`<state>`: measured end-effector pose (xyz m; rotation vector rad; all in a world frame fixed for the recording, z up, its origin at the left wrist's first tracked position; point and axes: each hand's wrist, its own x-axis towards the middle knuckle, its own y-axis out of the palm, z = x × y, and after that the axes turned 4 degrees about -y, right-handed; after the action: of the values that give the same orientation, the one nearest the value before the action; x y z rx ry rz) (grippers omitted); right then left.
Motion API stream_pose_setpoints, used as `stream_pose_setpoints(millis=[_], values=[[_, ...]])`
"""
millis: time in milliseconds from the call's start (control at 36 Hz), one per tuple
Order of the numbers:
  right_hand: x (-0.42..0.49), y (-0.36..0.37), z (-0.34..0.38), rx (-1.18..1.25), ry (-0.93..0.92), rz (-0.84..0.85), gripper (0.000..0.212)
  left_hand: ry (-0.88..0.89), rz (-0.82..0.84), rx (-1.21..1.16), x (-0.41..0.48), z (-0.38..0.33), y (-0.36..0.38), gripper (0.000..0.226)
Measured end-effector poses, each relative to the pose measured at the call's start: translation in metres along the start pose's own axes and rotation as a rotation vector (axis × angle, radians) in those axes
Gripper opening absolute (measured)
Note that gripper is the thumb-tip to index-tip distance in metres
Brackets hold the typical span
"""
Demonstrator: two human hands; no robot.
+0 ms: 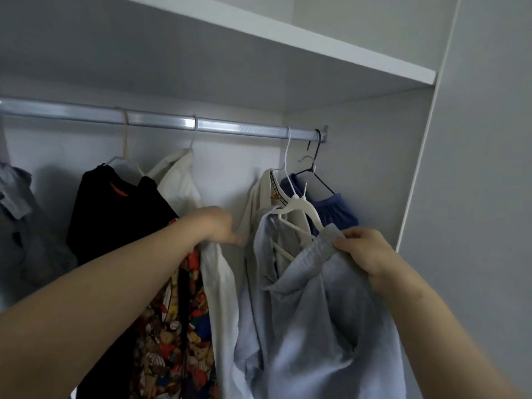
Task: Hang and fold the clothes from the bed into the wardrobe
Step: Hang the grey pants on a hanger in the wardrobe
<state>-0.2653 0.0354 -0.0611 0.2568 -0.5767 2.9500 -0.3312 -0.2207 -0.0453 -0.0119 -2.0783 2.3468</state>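
A pale blue-grey garment (311, 326) with an elastic waistband hangs over a white plastic hanger (305, 211) below the wardrobe rail (161, 120). My right hand (365, 251) pinches the waistband at the hanger's right arm. My left hand (218, 226) reaches between the hanging clothes, its curled fingers on the white shirt (218, 280) beside a cream garment (256, 203); what the fingertips hold is blurred. The white hanger's hook looks below the rail, not on it.
On the rail hang a grey garment (20, 214) at far left, a black top (115, 208), a patterned bear-print fabric (178, 326), a cream shirt, and a dark blue garment (331, 211) on a black hanger (316, 156). A white shelf (288, 33) sits above; the wardrobe side panel (417, 168) stands right.
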Motion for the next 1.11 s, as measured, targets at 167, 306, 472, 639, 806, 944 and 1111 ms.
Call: stream_pose_setpoints(millis=[167, 306, 472, 639, 806, 944, 1111], values=[[0.015, 0.037, 0.020, 0.107, 0.022, 0.069, 0.014, -0.036, -0.366, -0.095, -0.004, 0.018, -0.015, 0.035], [0.030, 0.061, 0.041, 0.204, 0.030, 0.091, 0.015, -0.137, -0.397, -0.167, -0.008, 0.028, -0.018, 0.026], [0.041, 0.082, 0.051, 0.364, 0.174, 0.118, 0.014, -0.205, -0.289, -0.314, -0.009, 0.036, -0.021, 0.036], [0.036, 0.085, 0.039, 0.391, 0.236, 0.088, 0.011, -0.243, -0.271, -0.599, -0.007, 0.048, -0.013, 0.027], [0.024, 0.077, 0.030, 0.471, 0.234, 0.054, 0.029, -0.230, -0.331, -0.796, 0.001, 0.046, 0.002, 0.017], [0.006, 0.082, 0.019, 0.405, 0.151, -0.002, 0.018, -0.254, -0.444, -0.943, 0.009, 0.042, 0.015, 0.018], [-0.014, 0.111, 0.008, 0.412, 0.122, 0.049, 0.022, -0.270, -0.510, -1.047, 0.013, 0.033, 0.021, 0.016]])
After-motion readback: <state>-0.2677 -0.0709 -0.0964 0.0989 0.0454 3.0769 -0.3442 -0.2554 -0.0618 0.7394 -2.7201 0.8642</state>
